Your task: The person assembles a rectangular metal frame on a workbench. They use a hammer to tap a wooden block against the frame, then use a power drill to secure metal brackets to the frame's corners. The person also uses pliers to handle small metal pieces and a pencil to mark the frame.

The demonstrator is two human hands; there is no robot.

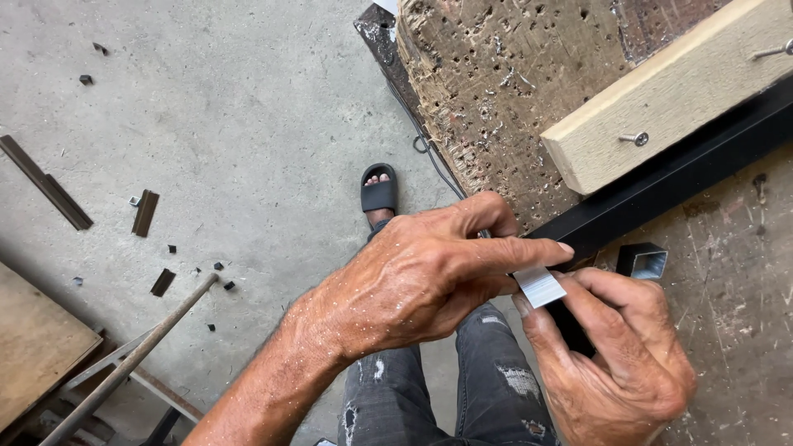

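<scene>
Here we pinch a small grey strip [538,287] between left hand [413,277] and right hand [615,355] fingertips, both clamped on it at the black tube's [661,177] end, fitting it; we likely need steady alignment.

Wooden block [661,99] with 2 screws, worn pitted board [496,91], metal scraps [145,212] on concrete floor [231,107].
</scene>
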